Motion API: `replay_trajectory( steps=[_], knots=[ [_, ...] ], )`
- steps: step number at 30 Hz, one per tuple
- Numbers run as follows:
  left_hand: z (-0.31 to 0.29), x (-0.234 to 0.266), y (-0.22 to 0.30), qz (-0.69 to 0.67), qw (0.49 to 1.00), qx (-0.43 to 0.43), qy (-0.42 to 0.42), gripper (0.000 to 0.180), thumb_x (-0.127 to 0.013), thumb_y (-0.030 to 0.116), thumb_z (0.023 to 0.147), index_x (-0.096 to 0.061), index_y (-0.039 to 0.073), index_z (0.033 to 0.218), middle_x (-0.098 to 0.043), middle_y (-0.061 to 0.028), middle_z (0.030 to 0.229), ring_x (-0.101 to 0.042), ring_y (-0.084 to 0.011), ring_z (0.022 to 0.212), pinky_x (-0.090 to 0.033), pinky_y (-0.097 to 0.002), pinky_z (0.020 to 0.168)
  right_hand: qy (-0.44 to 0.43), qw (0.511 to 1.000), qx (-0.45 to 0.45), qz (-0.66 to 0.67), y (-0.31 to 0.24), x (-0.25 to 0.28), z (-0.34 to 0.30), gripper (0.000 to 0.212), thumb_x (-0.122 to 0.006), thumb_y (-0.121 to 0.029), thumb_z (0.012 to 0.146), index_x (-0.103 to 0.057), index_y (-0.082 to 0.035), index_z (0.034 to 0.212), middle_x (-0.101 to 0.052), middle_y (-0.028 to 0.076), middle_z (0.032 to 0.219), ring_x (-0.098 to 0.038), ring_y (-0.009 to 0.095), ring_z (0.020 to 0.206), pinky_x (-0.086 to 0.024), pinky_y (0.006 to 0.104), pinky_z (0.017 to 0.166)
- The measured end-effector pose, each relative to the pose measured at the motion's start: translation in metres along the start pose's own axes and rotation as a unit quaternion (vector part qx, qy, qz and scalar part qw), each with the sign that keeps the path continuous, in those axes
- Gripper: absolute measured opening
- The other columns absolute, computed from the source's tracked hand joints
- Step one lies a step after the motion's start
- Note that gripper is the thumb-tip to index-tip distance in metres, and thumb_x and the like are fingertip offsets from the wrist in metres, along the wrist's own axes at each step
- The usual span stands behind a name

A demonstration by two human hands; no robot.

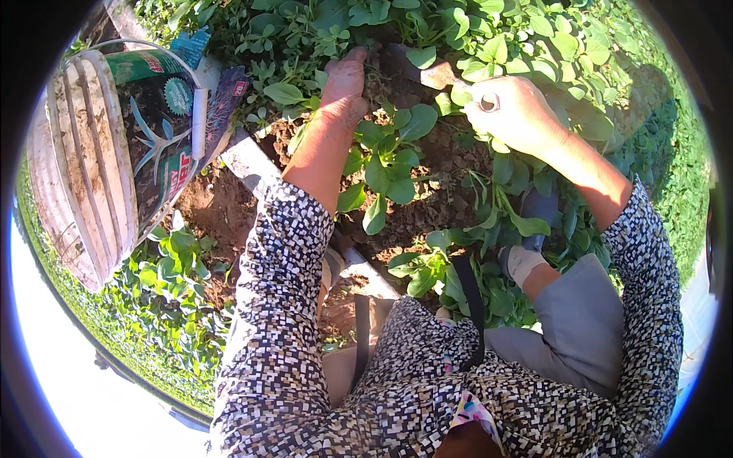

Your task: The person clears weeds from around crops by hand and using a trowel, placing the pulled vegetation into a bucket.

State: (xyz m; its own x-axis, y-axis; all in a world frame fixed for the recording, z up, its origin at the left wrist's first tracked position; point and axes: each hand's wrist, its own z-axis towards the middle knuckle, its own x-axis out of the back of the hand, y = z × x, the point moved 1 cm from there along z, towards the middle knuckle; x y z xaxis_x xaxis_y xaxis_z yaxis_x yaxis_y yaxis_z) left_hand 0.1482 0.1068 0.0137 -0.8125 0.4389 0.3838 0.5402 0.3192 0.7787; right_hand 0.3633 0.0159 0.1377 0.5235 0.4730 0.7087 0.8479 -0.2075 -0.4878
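My left hand [347, 82] reaches down into low green weeds [301, 49] at the soil. Its fingers look closed, but leaves and shade hide what they grip. My right hand [515, 111] is wrapped round the handle of a short hand tool with a flat, rusty metal blade [439, 76]. The blade points left toward my left hand, and its far end is lost in shadow at the ground. Just below and between my hands grows a broad-leaved green seedling [388, 172], upright in bare brown soil [443, 202].
A dirty white bucket [92, 160] with a printed dark side and wire handle lies tipped at the left. More leafy plants [435, 271] grow near my knees. My shoe [538, 217] rests among leaves on the right. Pale strips [248, 160] cross the soil by my left forearm.
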Motion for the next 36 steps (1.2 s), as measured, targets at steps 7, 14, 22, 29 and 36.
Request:
replay_trajectory(
  steps=[7,14,22,29,36],
  knots=[
    [0.057,-0.038,0.004,-0.109,0.994,0.007,0.011,0.022,-0.054,0.022,0.089,-0.067,0.009,0.1,-0.067,-0.0118,0.087,-0.063,-0.0215,0.079,-0.05,-0.0333,0.07,0.061,0.997,0.033,0.039,-0.003,0.002,-0.004,0.029,-0.067,-0.021,0.081,-0.052,0.001,0.069,-0.046,0.008,0.059,-0.042,0.016,0.054,-0.038,0.0318,0.054],
    [0.096,-0.041,-0.017,0.387,0.888,-0.248,0.026,0.045,-0.057,0.044,0.085,-0.067,0.005,0.105,-0.067,-0.0178,0.106,-0.063,-0.0363,0.1,-0.051,-0.0417,0.085,0.039,0.998,0.026,0.045,0.001,-0.003,0.0,0.027,-0.066,-0.019,0.08,-0.052,0.001,0.07,-0.047,0.009,0.058,-0.043,0.018,0.053,-0.039,0.034,0.054],
    [0.087,-0.032,-0.003,0.253,0.953,-0.167,-0.005,0.031,-0.059,0.031,0.083,-0.069,0.009,0.103,-0.067,-0.0187,0.103,-0.063,-0.0383,0.097,-0.051,-0.0447,0.086,0.027,0.998,0.018,0.059,0.003,-0.004,-0.003,0.026,-0.063,-0.028,0.079,-0.057,-0.005,0.068,-0.057,0.011,0.062,-0.056,0.03,0.059,-0.046,0.0395,0.06],
    [0.05,-0.036,0.016,0.24,0.963,-0.099,0.066,0.031,-0.061,0.026,0.078,-0.065,0.012,0.106,-0.068,-0.0194,0.1,-0.064,-0.0394,0.094,-0.051,-0.0466,0.082,0.023,0.998,0.02,0.046,0.008,-0.004,-0.005,0.026,-0.063,-0.029,0.079,-0.058,-0.006,0.069,-0.058,0.012,0.064,-0.058,0.031,0.061,-0.047,0.0402,0.061],
    [0.057,-0.04,-0.003,0.127,0.977,-0.151,0.081,0.029,-0.061,0.026,0.079,-0.064,0.012,0.104,-0.067,-0.0197,0.097,-0.062,-0.0421,0.092,-0.051,-0.0464,0.081,0.038,0.995,0.029,0.083,0.012,-0.01,-0.006,0.027,-0.067,-0.02,0.079,-0.053,0.001,0.069,-0.05,0.011,0.06,-0.047,0.02,0.053,-0.041,0.0345,0.054]
  ],
)
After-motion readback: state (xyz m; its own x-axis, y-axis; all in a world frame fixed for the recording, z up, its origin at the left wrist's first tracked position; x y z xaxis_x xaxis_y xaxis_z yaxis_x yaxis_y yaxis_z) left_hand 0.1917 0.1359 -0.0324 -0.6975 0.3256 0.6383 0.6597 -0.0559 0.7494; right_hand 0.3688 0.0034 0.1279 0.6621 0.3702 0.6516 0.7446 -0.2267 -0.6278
